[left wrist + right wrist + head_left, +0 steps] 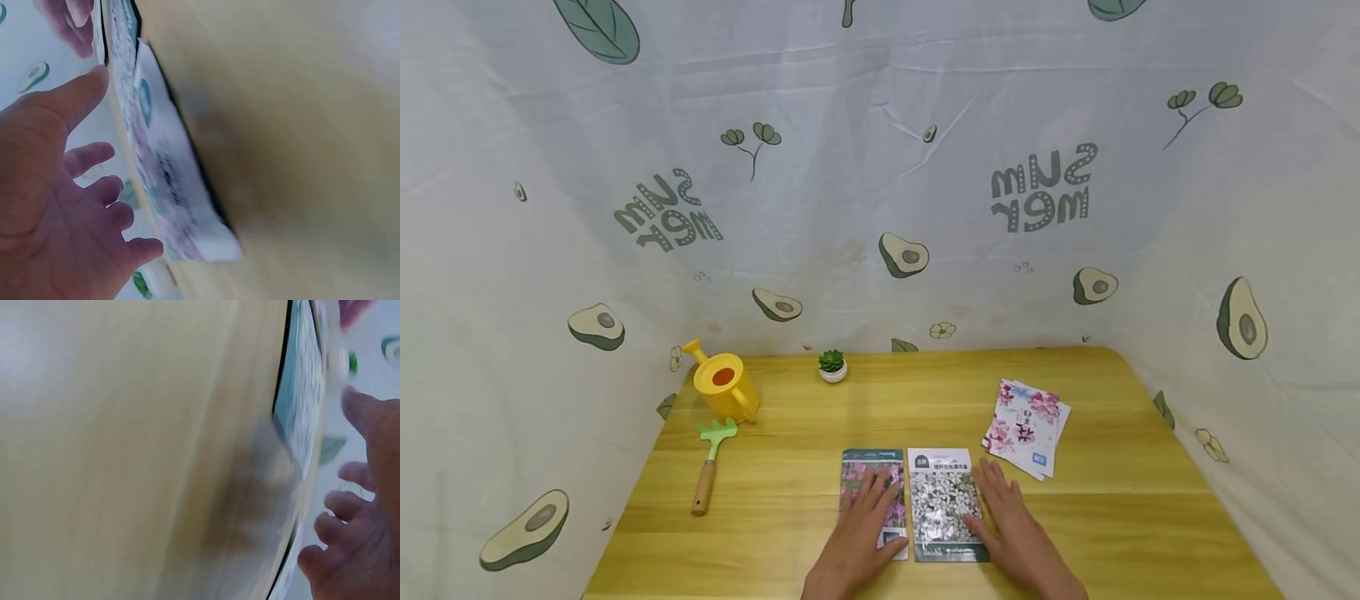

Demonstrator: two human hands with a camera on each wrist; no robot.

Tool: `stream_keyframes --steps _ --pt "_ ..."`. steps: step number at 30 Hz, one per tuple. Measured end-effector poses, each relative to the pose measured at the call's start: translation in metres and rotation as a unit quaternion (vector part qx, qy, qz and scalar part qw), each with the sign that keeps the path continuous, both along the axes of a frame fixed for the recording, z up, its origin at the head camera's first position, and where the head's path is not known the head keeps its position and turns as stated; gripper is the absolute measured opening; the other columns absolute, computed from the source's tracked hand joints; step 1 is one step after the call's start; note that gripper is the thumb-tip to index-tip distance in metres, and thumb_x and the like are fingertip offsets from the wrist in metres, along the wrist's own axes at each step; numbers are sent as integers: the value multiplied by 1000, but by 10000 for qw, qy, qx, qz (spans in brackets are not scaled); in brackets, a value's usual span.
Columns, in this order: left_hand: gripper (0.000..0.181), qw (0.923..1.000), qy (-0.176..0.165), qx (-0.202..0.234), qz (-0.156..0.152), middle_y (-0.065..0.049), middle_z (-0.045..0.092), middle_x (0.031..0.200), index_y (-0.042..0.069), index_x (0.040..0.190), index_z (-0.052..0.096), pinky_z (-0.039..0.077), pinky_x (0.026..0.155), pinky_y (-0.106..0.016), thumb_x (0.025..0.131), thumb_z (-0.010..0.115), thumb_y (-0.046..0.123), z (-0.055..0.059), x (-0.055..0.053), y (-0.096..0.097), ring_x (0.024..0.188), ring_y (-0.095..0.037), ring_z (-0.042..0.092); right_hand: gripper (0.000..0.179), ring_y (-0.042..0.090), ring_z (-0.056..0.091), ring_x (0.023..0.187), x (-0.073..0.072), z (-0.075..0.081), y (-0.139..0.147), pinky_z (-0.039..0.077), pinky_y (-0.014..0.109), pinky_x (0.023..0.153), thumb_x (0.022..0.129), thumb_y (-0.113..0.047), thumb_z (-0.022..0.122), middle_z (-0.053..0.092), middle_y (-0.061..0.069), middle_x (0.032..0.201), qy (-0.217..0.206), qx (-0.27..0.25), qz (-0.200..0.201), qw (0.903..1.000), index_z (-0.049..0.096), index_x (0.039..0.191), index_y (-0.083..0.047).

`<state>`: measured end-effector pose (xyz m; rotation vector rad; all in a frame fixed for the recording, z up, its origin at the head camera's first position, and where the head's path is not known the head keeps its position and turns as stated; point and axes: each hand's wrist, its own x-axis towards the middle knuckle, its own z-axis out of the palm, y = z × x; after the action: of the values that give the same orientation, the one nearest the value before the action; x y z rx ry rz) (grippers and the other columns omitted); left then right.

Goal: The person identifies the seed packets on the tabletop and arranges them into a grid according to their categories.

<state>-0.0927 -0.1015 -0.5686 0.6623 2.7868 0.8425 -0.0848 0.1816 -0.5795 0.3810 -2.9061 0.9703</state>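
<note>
Two flower seed packets lie side by side on the table: one with pink flowers, one with white flowers. My left hand is over the pink packet, covering part of it. In the left wrist view its fingers are spread and hold nothing, near the packet's white end. My right hand reaches over the right edge of the white packet. The right wrist view shows its fingers loosely bent and holding nothing, beside that packet. Whether either hand touches a packet, I cannot tell.
Pink-blossom packets lie overlapped at the right. Toward the back left stand a yellow watering can and a small potted succulent. A green hand rake with a wooden handle lies nearer. Avocado-print cloth surrounds the wooden table.
</note>
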Motion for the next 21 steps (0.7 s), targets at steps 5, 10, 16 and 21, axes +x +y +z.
stream_keyframes --steps 5,10,16,21 --pt "82 9987 49 -436 -270 -12 27 178 14 167 41 30 125 -70 99 79 40 10 -10 18 164 -38 23 71 51 23 160 -9 -4 32 14 68 130 108 -28 67 28 32 171 425 9 -417 9982 38 163 7" --pt "79 9960 270 -655 -547 -12 30 177 13 166 44 33 126 -64 100 77 41 22 -14 33 164 -34 26 73 58 19 158 -22 -5 61 15 79 123 110 -30 63 23 37 170 193 -1 -594 9980 34 162 12" --pt "76 9875 480 -1094 -1029 -9 33 176 17 166 43 35 127 -57 102 73 45 31 -24 60 163 -31 28 87 59 2 160 -36 -5 88 5 77 125 114 -40 54 7 42 171 -607 57 -628 9962 14 164 18" --pt "76 9797 383 -1421 -1361 -2 26 179 23 168 40 34 129 -50 104 69 50 38 -32 84 166 -24 20 92 61 -5 159 -36 -10 103 -3 76 125 113 -42 53 2 44 169 -1041 63 -575 9929 7 162 21"
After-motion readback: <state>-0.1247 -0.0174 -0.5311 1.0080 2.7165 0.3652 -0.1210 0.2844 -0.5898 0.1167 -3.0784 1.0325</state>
